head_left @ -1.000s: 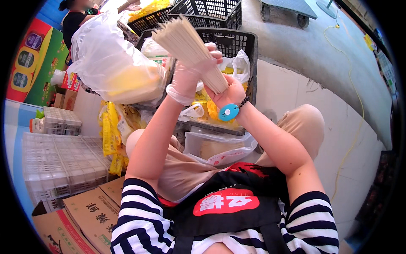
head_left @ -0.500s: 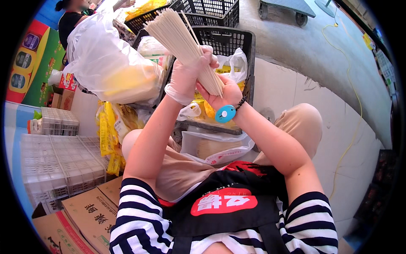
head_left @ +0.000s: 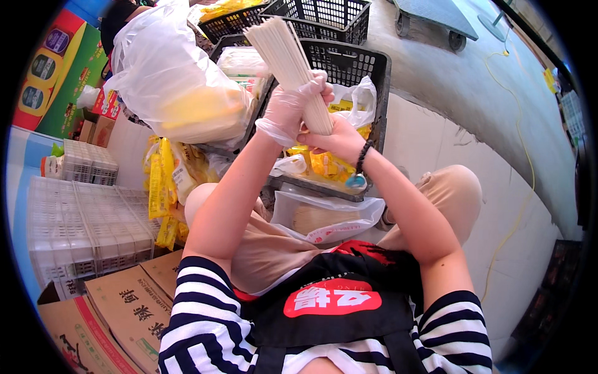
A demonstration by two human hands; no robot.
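Note:
A thick bundle of pale wooden skewers [head_left: 283,55] stands tilted up and to the left in front of me. My left hand [head_left: 291,106], in a thin clear glove, is wrapped round the bundle near its lower end. My right hand [head_left: 336,138], bare with a dark bead bracelet, grips the bundle's bottom just below the glove. Both hands hang over a black plastic crate [head_left: 367,65] with yellow packets and a white bag inside.
A big clear bag of yellow goods [head_left: 177,93] lies left of the crate. White plastic trays [head_left: 87,218] and brown cardboard boxes [head_left: 134,305] sit at lower left. A clear bag [head_left: 324,218] rests between my knees. A second black crate [head_left: 324,15] and a trolley [head_left: 436,19] stand behind.
The skewer bundle has shifted slightly left and more upright. My right hand has turned, so the blue tag on the bracelet now hangs below the wrist.

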